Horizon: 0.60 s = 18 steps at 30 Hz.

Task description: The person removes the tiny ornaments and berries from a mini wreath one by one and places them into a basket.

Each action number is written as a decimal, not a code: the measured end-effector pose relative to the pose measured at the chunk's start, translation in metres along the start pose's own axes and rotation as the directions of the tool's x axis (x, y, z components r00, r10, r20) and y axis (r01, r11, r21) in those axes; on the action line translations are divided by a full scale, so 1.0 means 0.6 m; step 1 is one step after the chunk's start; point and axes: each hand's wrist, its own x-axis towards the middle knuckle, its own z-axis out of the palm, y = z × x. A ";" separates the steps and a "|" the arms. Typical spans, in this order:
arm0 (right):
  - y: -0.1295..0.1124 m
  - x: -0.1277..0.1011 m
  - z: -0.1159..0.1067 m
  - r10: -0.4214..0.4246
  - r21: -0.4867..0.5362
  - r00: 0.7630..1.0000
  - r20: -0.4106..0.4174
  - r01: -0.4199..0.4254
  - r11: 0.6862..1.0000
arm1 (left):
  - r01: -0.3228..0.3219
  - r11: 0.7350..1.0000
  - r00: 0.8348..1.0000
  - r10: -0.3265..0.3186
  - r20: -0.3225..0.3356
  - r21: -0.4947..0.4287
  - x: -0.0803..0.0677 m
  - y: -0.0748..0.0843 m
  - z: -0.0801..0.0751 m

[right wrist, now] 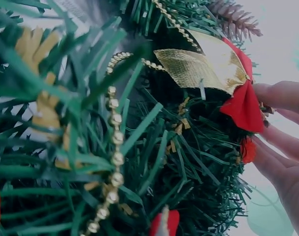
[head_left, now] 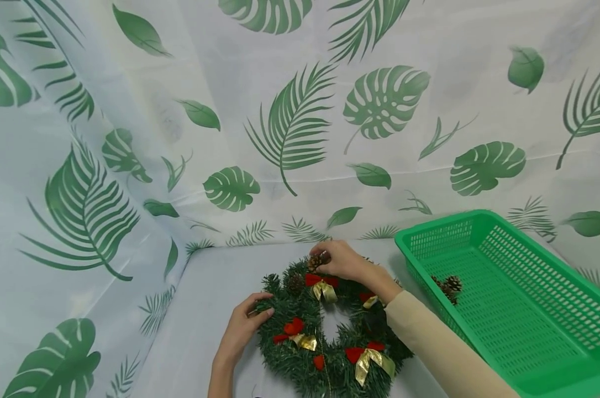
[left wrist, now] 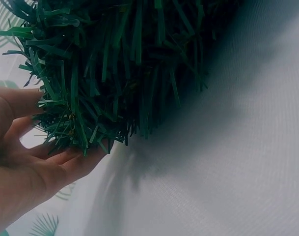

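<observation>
A green artificial wreath lies on the white cloth, trimmed with red-and-gold bows and a gold bead string. My left hand holds its left edge; in the left wrist view the fingers of that hand curl beneath the green tinsel. At the top of the wreath, my right hand pinches a small brown pine cone just above a bow. In the right wrist view, this hand mostly hides the cone behind a red ribbon. Another pine cone sits in the wreath's upper left.
To the right stands a green plastic basket, with several pine cones at its left side. A white curtain printed with green leaves rises behind the table and along the left.
</observation>
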 end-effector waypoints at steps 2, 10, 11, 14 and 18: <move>0.001 0.001 0.003 -0.003 -0.009 1.000 -0.002 0.003 1.000 | 0.000 1.000 1.000 0.000 -0.002 0.003 -0.001 -0.001 -0.001; 0.005 -0.001 0.004 -0.005 -0.012 1.000 -0.016 0.005 1.000 | -0.008 1.000 1.000 0.008 -0.006 -0.011 -0.003 0.003 0.002; 0.006 -0.001 0.004 -0.008 -0.012 1.000 -0.018 0.008 1.000 | -0.010 1.000 1.000 0.010 -0.005 -0.010 -0.004 0.003 0.002; 0.005 -0.004 0.002 -0.010 -0.014 1.000 -0.025 0.010 1.000 | -0.010 1.000 1.000 0.010 -0.005 -0.009 -0.005 0.004 0.002; 0.003 -0.007 -0.002 -0.003 -0.025 1.000 -0.030 0.003 1.000 | -0.003 1.000 1.000 0.003 -0.007 -0.003 -0.005 0.004 0.002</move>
